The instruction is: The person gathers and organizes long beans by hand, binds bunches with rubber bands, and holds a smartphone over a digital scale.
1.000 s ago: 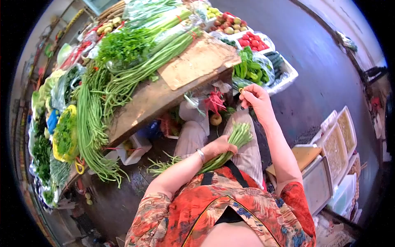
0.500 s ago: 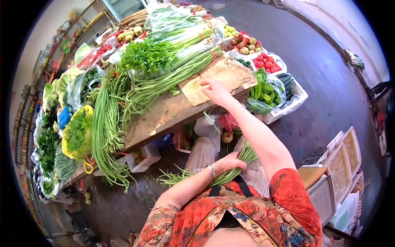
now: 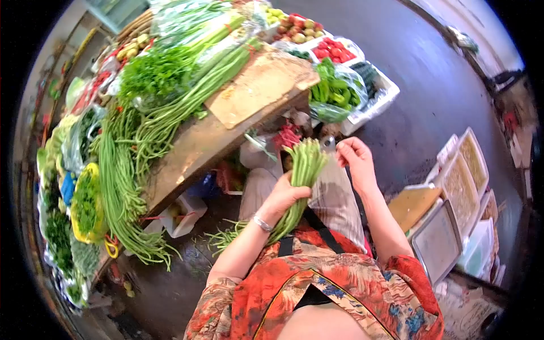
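Note:
A bundle of long green beans (image 3: 306,164) is in my left hand (image 3: 288,195), whose fingers wrap round it; the bunched ends point up and the tails trail behind my forearm. To the right of the bundle, my right hand (image 3: 354,156) is raised with thumb and fingertips pinched together; whatever they hold is too small to make out. Red ties (image 3: 288,135) hang just behind the top of the bundle. More long beans (image 3: 122,175) lie along the table and droop over its edge.
The wooden table (image 3: 187,156) carries a flat cardboard sheet (image 3: 238,99), leafy greens (image 3: 156,73) and a yellow bag of greens (image 3: 88,204). Beyond its right end stand peppers (image 3: 334,88) and tomatoes (image 3: 334,51). Plastic bins (image 3: 459,192) stand at the right.
My right hand has come back from over the cardboard to beside the bundle, its fingers now pinched. My left hand has raised the bundle and tipped it more upright.

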Demonstrator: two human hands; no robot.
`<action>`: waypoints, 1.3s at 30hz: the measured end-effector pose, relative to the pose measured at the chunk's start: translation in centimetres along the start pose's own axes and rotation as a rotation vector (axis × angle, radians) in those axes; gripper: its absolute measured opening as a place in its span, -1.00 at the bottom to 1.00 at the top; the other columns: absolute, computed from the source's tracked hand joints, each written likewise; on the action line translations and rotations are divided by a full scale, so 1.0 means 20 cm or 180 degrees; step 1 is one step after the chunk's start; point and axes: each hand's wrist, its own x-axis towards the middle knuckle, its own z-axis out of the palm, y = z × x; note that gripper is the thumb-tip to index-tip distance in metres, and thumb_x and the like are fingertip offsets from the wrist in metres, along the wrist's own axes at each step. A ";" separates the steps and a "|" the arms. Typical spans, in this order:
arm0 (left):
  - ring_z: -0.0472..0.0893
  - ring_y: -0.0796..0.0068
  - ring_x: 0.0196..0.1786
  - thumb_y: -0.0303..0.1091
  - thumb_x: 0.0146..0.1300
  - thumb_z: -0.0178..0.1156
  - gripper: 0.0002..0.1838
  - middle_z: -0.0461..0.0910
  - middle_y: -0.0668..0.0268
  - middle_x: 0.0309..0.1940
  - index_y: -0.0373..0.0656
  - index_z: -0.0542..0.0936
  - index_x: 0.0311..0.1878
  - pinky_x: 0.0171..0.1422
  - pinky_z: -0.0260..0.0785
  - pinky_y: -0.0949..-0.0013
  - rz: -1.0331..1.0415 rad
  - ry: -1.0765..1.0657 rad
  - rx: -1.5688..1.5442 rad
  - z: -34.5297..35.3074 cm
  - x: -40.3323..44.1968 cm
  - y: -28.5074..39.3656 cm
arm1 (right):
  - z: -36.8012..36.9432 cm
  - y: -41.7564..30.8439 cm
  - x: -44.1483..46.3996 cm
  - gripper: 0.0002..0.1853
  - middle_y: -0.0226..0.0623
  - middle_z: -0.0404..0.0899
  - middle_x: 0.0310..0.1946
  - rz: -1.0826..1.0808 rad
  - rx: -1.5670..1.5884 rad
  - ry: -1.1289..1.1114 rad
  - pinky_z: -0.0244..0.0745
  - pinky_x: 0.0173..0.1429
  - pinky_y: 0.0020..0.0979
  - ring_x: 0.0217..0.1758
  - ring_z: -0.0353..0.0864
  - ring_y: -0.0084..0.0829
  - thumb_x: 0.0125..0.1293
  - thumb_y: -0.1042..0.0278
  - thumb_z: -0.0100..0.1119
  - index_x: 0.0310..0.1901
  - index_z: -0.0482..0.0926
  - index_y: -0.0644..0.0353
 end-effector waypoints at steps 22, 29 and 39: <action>0.62 0.52 -0.28 -0.59 0.00 0.28 -0.56 0.62 0.30 -0.21 -0.30 0.49 0.03 -0.16 0.49 0.47 0.0513 0.0420 -0.0008 0.06 -0.14 0.05 | 0.18 0.02 -0.26 -0.71 -0.46 0.58 -0.09 0.0675 0.0844 -0.0638 0.36 0.11 -0.51 -0.04 0.48 -0.65 0.36 0.32 0.13 0.05 0.52 0.26; 0.62 0.50 -0.23 -0.61 0.01 0.27 -0.55 0.62 0.29 -0.18 -0.32 0.49 0.04 -0.09 0.48 0.46 0.0484 0.0416 0.0009 0.09 -0.16 0.09 | 0.16 0.10 -0.27 -0.69 -0.54 0.58 -0.24 0.0730 0.0807 -0.0506 0.36 -0.16 -0.58 -0.25 0.46 -0.72 0.44 0.13 0.02 -0.02 0.55 0.18; 0.62 0.50 -0.22 -0.61 -0.01 0.28 -0.54 0.63 0.27 -0.17 -0.32 0.50 0.03 -0.07 0.48 0.45 0.0586 0.0515 0.0098 0.07 -0.15 0.07 | 0.18 0.15 -0.26 -0.71 -0.58 0.57 -0.33 0.0701 0.1340 -0.0090 0.37 -0.26 -0.59 -0.33 0.46 -0.71 0.45 0.09 -0.02 -0.09 0.57 0.10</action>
